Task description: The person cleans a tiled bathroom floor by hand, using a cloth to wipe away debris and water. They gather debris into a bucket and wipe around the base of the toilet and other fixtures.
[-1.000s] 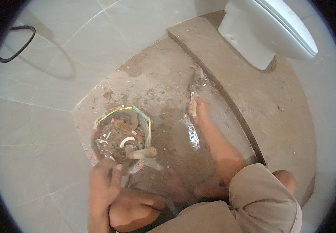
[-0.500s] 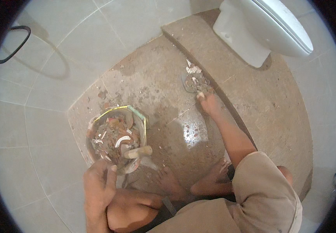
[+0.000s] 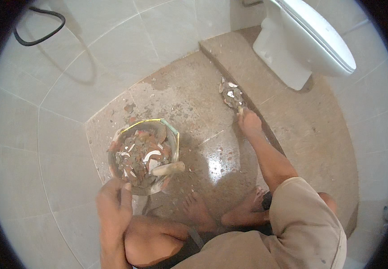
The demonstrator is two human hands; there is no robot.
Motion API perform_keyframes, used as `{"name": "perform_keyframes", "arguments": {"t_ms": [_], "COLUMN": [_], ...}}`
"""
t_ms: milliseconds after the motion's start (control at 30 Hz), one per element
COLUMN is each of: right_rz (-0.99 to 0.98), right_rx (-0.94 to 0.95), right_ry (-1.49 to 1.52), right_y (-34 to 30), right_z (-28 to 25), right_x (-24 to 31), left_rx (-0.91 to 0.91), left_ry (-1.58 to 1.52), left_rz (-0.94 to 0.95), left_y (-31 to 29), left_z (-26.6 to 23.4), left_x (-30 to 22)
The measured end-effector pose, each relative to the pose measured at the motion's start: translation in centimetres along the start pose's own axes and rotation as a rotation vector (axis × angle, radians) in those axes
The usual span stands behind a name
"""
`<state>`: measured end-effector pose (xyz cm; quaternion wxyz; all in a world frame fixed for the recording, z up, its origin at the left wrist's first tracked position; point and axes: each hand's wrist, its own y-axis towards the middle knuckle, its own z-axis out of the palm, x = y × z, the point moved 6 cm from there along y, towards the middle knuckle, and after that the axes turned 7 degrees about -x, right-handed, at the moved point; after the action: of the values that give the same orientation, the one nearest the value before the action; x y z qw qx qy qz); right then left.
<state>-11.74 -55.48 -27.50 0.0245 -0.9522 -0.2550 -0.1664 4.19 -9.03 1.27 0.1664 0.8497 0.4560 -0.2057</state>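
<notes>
A bucket (image 3: 177,148) filled with rubble (image 3: 138,154), grey and reddish lumps with curved white shards, stands on the floor at the left. A tool with a pale wooden handle (image 3: 169,168) lies in it, the handle jutting over the right rim. My left hand (image 3: 114,197) is closed on the bucket's near-left rim, its fingertips partly hidden. Farther right, beside the raised step, my right hand (image 3: 249,122) grips the light handle of a trowel. Its blade is covered by grey debris (image 3: 231,96) with white chips, so I cannot tell how much sits on it.
A white toilet (image 3: 288,49) stands on the raised step (image 3: 315,130) at the right. Grey tiled walls (image 3: 64,143) close in the left and far sides. Crumbs and dirt are scattered over the wet floor (image 3: 216,148). A black hose (image 3: 39,42) hangs at the upper left.
My right hand has shifted slightly with the trowel, and the debris there is now gathered more tightly near the blade. My left hand stays at the bucket rim. The whole view has shifted a little.
</notes>
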Motion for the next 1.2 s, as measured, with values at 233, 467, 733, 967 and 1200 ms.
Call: {"name": "perform_keyframes", "arguments": {"t_ms": [233,467,733,967,1200], "right_rz": [-0.26,-0.508,-0.799,-0.829,-0.165], "right_rx": [-0.072,0.063,0.082,-0.007,0.083], "right_ry": [0.002,0.126,0.263,0.294,0.482], "right_y": [-2.6,-9.5,-17.1,-18.1,-11.5], "right_z": [-6.1,-13.1,-13.4,-12.8,-6.5], "right_x": [3.9,15.2,25.2,26.1,15.0], "left_rx": [-0.267,-0.379,-0.454,-0.505,-0.47], "left_ry": [-0.024,-0.074,-0.037,-0.124,-0.044], "left_rz": [-0.118,-0.045,-0.005,-0.024,-0.045], "left_y": [-0.6,-1.0,-1.7,-1.9,-1.2], "left_z": [-3.3,-4.5,-4.8,-5.3,-4.4], "left_x": [1.2,1.2,1.1,0.4,2.7]}}
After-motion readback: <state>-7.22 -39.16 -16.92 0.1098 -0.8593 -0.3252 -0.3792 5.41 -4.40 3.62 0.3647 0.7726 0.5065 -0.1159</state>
